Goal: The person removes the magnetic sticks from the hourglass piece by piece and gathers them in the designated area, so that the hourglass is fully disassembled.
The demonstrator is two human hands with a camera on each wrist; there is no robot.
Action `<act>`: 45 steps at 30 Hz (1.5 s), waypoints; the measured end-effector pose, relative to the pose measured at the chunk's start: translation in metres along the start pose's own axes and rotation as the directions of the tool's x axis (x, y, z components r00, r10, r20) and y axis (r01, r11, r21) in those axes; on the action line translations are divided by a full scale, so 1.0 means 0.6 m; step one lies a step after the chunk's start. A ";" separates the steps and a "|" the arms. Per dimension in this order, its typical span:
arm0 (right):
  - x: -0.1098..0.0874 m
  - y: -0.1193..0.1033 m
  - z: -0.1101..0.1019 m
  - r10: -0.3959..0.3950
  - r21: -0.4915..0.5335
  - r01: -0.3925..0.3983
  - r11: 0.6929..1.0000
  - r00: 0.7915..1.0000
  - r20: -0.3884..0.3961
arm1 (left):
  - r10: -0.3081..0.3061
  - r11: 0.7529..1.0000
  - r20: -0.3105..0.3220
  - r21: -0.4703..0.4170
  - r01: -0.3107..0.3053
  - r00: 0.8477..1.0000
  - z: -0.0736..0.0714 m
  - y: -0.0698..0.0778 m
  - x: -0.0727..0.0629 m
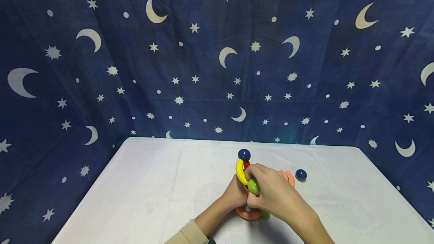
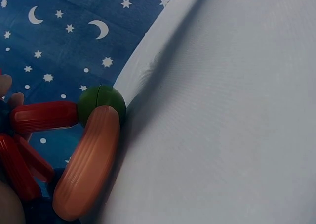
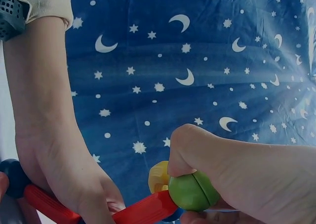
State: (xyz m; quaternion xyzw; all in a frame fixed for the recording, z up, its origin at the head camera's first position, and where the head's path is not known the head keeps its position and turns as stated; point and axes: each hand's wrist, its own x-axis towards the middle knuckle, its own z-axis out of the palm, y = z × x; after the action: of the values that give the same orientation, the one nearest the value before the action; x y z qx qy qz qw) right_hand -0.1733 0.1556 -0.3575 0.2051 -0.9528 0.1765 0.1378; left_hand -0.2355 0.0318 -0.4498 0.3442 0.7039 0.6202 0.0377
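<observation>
A toy structure of ribbed rods and smooth balls stands upright between my hands. On top sits a blue ball, with a yellow curved rod just below it. My right hand pinches a green ball between thumb and fingers, where a red rod meets it. Lower down, my left hand grips the structure among its red rods; its fingers are partly hidden. An orange curved piece forms the bottom. In the left wrist view, another orange curved rod meets a green ball.
A loose blue ball lies on the white-covered table, right of the structure. Beside it, orange curved rods show partly behind my right hand. A dark blue cloth with moons and stars hangs behind the table.
</observation>
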 end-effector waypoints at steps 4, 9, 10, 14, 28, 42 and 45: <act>0.000 0.000 0.001 -0.006 -0.011 0.006 1.000 1.000 -0.007 | 0.025 1.000 -0.009 -0.002 -0.025 1.000 0.005 -0.032 0.004; 0.000 0.001 0.002 -0.016 -0.011 0.016 1.000 1.000 -0.014 | 0.024 1.000 -0.010 -0.002 -0.024 1.000 0.008 -0.054 0.007; 0.000 0.001 0.002 -0.018 -0.010 0.017 1.000 1.000 -0.016 | 0.021 1.000 -0.011 -0.002 -0.021 1.000 0.008 -0.054 0.007; 0.000 0.001 0.003 -0.025 -0.017 0.025 1.000 0.999 -0.025 | 0.014 1.000 -0.006 -0.005 -0.014 1.000 0.005 -0.033 0.005; 0.000 0.002 0.004 -0.040 -0.038 0.038 0.999 0.998 -0.053 | -0.038 0.999 0.011 0.001 0.038 0.999 0.000 0.005 0.000; 0.000 0.002 0.004 -0.008 -0.032 0.008 0.999 1.000 -0.024 | -0.001 1.000 -0.013 0.004 0.002 1.000 0.010 -0.047 0.007; 0.000 0.001 0.005 -0.002 -0.034 0.002 0.999 1.000 -0.013 | 0.001 1.000 -0.009 -0.016 -0.001 1.000 0.007 -0.025 0.003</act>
State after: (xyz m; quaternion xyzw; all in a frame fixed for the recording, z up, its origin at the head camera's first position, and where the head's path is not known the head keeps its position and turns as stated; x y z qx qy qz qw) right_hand -0.1744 0.1551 -0.3602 0.2024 -0.9545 0.1614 0.1479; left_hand -0.2414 0.0362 -0.4633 0.3414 0.6988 0.6274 0.0373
